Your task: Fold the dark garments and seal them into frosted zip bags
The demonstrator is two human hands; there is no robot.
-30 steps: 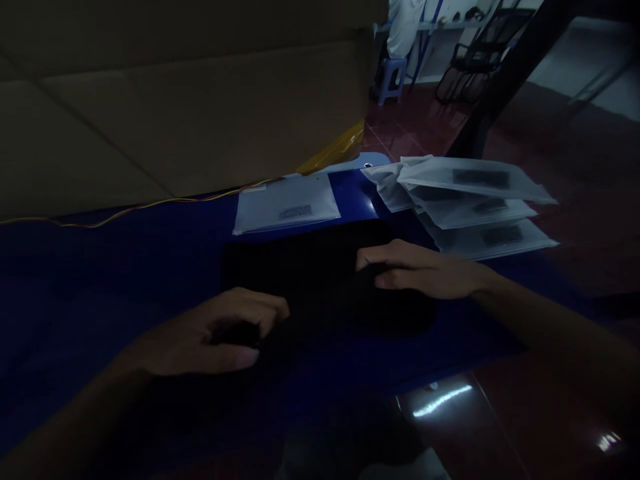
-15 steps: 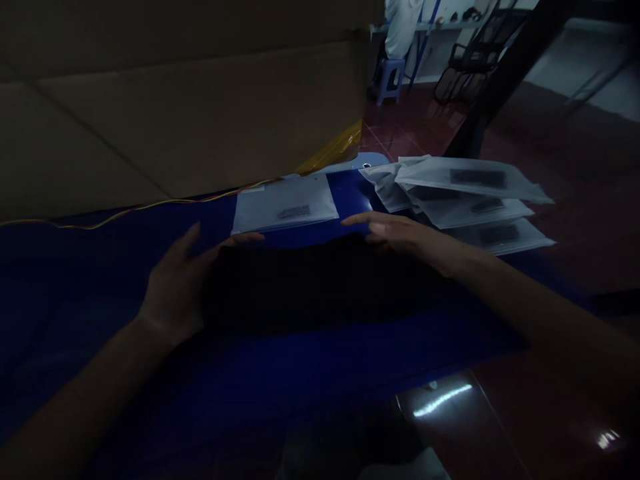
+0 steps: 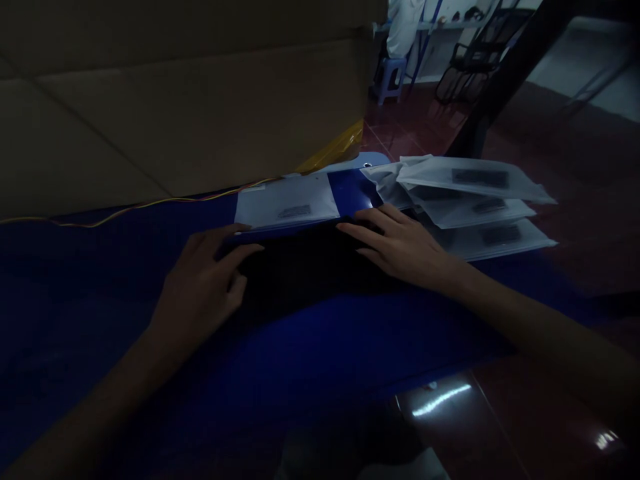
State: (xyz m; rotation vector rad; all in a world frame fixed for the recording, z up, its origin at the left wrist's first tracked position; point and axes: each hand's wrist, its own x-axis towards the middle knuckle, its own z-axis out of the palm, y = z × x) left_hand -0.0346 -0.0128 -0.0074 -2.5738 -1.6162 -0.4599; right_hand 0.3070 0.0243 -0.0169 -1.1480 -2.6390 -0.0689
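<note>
A black item, probably cloth, (image 3: 300,270) lies across the blue table surface (image 3: 320,353), its details lost in the dark. At its left end is my left hand (image 3: 203,280), fingers apart and curved over the edge. My right hand (image 3: 395,243) rests on the right end with its fingers spread. Just beyond the black item lies a flat whitish bag (image 3: 287,200) with a dark printed label. Several similar bags (image 3: 470,200) are piled beyond my right hand.
A large cardboard box (image 3: 190,127) stands along the back left, with a red and yellow wire (image 3: 125,211) at its base. Yellow tape (image 3: 337,148) hangs at its corner. Farther back are a person in a light top (image 3: 403,30), a blue stool (image 3: 390,79) and a black chair (image 3: 480,53).
The black item has shifted away from me and looks narrower front to back. My left hand has moved right and turned palm down; my right hand now lies flatter with fingers spread.
</note>
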